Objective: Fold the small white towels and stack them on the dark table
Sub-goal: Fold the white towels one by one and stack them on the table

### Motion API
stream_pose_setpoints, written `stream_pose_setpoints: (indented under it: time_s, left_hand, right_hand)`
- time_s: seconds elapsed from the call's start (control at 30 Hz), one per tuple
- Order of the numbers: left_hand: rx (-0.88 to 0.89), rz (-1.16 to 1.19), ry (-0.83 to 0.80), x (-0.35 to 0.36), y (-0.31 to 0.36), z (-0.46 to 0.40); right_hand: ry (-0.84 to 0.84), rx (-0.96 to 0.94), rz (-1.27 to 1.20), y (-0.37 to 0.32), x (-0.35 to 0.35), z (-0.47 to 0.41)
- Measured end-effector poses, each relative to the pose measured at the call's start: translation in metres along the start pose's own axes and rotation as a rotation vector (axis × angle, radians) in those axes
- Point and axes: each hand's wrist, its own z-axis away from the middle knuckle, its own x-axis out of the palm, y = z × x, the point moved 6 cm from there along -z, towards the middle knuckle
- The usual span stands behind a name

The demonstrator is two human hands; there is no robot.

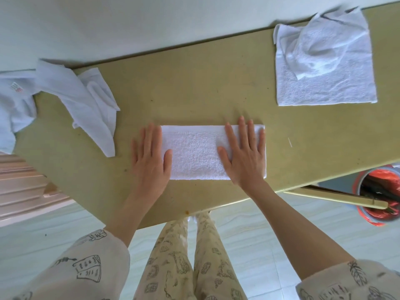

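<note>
A small white towel [195,152], folded into a long rectangle, lies flat near the front edge of the olive-tan table [194,87]. My left hand [150,161] lies flat with straight fingers at the towel's left end, mostly on the table, its thumb on the cloth. My right hand [244,152] presses flat on the towel's right part, fingers spread. A loose pile of unfolded white towels [324,61] sits at the table's far right. A rumpled white towel [88,105] lies at the left.
More white cloth with a small red label [15,100] hangs over the table's left end. A red-lined bucket [376,195] stands on the floor at the right, behind a table bar [335,198]. My patterned trousers [190,256] stand at the front edge.
</note>
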Motion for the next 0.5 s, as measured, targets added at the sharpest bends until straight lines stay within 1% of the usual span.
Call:
stream_pose_setpoints:
  time_s: [0.07,0.1,0.17,0.2,0.27,0.37,0.5]
  left_hand:
    - [-0.176,0.026,0.092,-0.015,-0.006,0.008]
    - [-0.274,0.036,0.103,-0.02,-0.009,0.01]
    - [-0.449,0.087,0.024,-0.018,-0.011,0.011]
    - [-0.507,0.109,-0.028,-0.016,-0.011,0.01]
    - [-0.566,0.152,-0.1,-0.011,-0.008,0.008]
    - [-0.643,0.261,-0.19,0.003,-0.013,0.001]
    - [-0.618,0.272,-0.231,0.0,-0.007,-0.008]
  right_hand:
    - [0.05,0.006,-0.045,-0.004,-0.006,0.002]
    - [0.079,0.004,-0.073,-0.009,-0.01,0.003]
    - [0.115,-0.044,-0.108,-0.028,-0.015,0.006]
    - [0.119,-0.08,-0.105,-0.038,-0.015,0.008]
    - [0.098,-0.116,-0.072,-0.051,-0.01,0.009]
    - [0.058,-0.083,-0.042,-0.047,0.001,0.008]
    - [0.044,-0.089,-0.015,-0.044,0.007,0.008]
